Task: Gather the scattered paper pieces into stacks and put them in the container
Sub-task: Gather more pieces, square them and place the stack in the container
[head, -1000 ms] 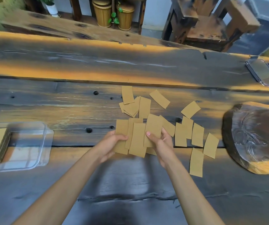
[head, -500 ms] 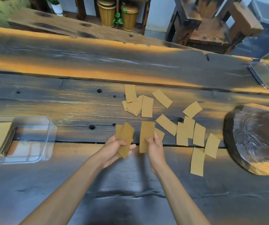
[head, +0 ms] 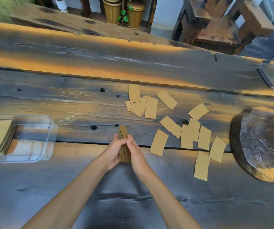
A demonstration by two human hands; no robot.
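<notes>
Hands point(head: 126, 150) press one stack point(head: 124, 142); fourteen pieces point(head: 171, 126) loose.

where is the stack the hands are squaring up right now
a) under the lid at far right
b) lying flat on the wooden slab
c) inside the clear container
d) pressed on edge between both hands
d: the stack stands on edge, pressed between the left hand and the right hand, apart from the container.

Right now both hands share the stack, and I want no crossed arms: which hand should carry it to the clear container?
Probably the left hand. The clear container sits on the left side of the stack, on that hand's side. The right hand would have to cross over; it is nearer the loose pieces.
</notes>
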